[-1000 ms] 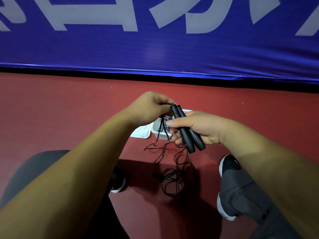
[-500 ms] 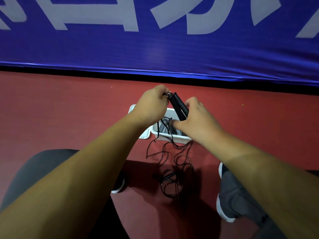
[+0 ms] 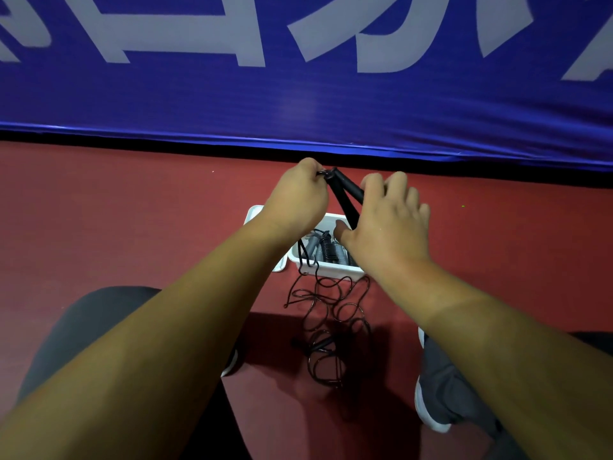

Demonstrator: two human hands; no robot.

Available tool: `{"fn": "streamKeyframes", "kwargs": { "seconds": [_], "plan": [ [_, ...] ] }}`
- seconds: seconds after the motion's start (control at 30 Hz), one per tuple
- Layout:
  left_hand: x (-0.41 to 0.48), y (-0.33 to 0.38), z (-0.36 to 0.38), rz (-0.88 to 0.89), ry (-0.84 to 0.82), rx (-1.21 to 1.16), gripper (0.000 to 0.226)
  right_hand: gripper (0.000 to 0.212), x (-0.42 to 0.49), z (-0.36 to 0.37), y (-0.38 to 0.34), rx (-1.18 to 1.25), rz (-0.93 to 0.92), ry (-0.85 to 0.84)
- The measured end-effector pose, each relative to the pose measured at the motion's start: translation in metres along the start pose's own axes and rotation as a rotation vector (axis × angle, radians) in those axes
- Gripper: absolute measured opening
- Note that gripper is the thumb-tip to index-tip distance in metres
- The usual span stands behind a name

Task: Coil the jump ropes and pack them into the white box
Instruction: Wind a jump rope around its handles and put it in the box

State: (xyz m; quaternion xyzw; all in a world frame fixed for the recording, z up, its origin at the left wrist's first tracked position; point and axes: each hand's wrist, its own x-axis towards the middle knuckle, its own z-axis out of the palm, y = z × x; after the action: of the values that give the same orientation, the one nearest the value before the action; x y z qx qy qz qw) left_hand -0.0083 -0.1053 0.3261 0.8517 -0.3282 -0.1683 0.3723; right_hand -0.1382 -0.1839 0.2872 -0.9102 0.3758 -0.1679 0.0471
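Note:
Two black jump rope handles (image 3: 346,195) are held above the white box (image 3: 326,268), splayed in a V. My left hand (image 3: 298,197) pinches their top ends, where the cord joins. My right hand (image 3: 386,224) grips their lower parts, fingers over the handles. The thin black cord (image 3: 326,307) hangs down over the box's front wall and lies in loose loops on the red floor. Inside the box lie coiled ropes with grey handles (image 3: 311,245).
The box's white lid (image 3: 257,212) lies on the floor just left of the box, mostly behind my left arm. A blue banner (image 3: 298,104) stands close behind. My knees and shoes (image 3: 428,413) flank the cord pile.
Both hands have moved forward and up over the box with the handles. The right hand turned over the handles, which now splay apart; the left hand took hold of their top ends.

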Motion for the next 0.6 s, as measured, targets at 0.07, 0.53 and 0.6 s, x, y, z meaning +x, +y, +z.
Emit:
{"fn": "streamKeyframes", "kwargs": {
  "seconds": [0.07,0.53,0.6],
  "plan": [
    [0.0,0.0,0.0,-0.031,0.006,0.029,0.023,0.066,0.0,0.0,-0.002,-0.047,-0.026,0.003],
    [-0.001,0.008,-0.019,-0.1,-0.014,-0.225,0.019,0.011,0.02,-0.021,-0.008,0.446,0.045,-0.283],
    [0.0,0.009,-0.023,-0.109,-0.015,-0.273,0.017,0.011,0.021,-0.025,-0.01,0.458,0.051,-0.304]
  ]
}}
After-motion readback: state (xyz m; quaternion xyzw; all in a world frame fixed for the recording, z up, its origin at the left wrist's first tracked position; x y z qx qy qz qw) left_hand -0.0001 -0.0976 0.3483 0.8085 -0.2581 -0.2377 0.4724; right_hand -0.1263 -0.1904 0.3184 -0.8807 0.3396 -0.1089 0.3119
